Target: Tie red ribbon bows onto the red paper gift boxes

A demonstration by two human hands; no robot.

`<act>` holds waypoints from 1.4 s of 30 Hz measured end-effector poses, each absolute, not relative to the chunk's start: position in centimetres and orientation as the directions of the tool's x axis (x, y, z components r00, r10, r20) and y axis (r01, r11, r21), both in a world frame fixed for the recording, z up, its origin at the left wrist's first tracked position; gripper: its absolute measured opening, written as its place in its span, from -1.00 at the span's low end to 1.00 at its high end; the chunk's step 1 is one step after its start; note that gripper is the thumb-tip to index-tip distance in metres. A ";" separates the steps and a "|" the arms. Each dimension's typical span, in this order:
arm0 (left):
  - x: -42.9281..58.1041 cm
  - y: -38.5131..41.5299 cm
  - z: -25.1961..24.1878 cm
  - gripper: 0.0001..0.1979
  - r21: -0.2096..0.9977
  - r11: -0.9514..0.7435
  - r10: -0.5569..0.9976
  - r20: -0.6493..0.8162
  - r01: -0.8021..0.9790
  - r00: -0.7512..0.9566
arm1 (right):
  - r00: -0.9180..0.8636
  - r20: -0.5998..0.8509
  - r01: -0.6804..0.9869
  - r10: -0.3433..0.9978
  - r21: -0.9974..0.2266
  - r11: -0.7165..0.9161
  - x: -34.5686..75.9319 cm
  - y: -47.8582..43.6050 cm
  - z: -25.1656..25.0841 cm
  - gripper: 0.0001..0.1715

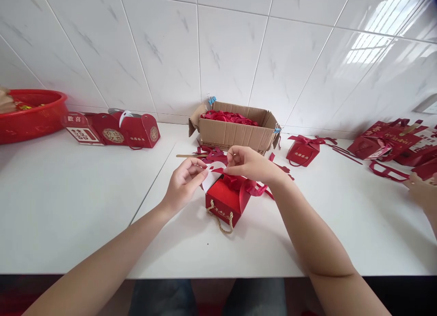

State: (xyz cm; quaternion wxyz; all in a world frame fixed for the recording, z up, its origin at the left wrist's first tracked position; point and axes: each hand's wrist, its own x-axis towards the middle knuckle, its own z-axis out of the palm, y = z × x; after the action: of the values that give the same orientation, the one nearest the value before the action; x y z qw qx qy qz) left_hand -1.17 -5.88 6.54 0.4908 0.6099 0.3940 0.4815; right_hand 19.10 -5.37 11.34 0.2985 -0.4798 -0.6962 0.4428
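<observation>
A small red gift box (223, 202) with a rope handle (220, 220) stands on the white table (68, 206) in front of me. A red ribbon (254, 187) lies over its top. My left hand (184, 181) pinches a white-backed top flap (209, 178) of the box at its left side. My right hand (247, 163) is closed above the box, pinching the red flap edge or ribbon at the top.
An open cardboard box (235, 134) with red pieces stands behind. Red ribbon scraps and a wooden stick (191, 155) lie beside it. Finished red boxes (112, 131) and a red basin (30, 115) sit left; a tied box (303, 151) and flat boxes (392, 143) right. Another person's hand (423, 191) is at the right edge.
</observation>
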 end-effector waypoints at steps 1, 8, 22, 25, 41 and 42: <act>-1.2 -5.9 6.5 -0.77 0.978 -0.208 0.953 0.201 0.008 0.226 | -0.350 -0.005 0.403 0.937 -0.904 0.146 19.0 -5.4 11.3 -0.73; -1.2 -6.0 6.4 -0.75 0.975 -0.224 0.946 0.220 -0.011 0.236 | -0.308 0.012 0.388 0.951 -0.911 0.137 19.0 -5.4 11.5 -0.72; -1.3 -5.6 6.0 -0.64 0.987 -0.145 0.933 0.159 -0.067 0.322 | -0.321 0.025 0.388 0.947 -0.908 0.155 17.4 -5.5 10.7 -0.72; -1.3 -5.2 5.9 -0.60 0.995 -0.055 0.925 0.083 -0.083 0.371 | -0.318 0.036 0.399 0.947 -0.901 0.168 17.5 -5.6 10.8 -0.73; 0.4 -2.0 15.6 -0.76 0.849 -0.524 0.794 0.517 -0.071 0.320 | -0.264 0.168 0.476 0.950 -0.834 0.279 19.3 -6.1 12.7 -0.82; 0.7 -2.0 16.7 -0.77 0.821 -0.555 0.767 0.567 -0.133 0.300 | -0.276 0.162 0.486 0.947 -0.827 0.283 19.7 -6.2 13.1 -0.80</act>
State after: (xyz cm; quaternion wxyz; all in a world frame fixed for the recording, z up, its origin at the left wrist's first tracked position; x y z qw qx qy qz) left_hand 0.66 -2.01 16.69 0.4126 0.6926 0.2289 0.5455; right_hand 19.67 -6.24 13.08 0.3420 -0.4949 -0.7242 0.3372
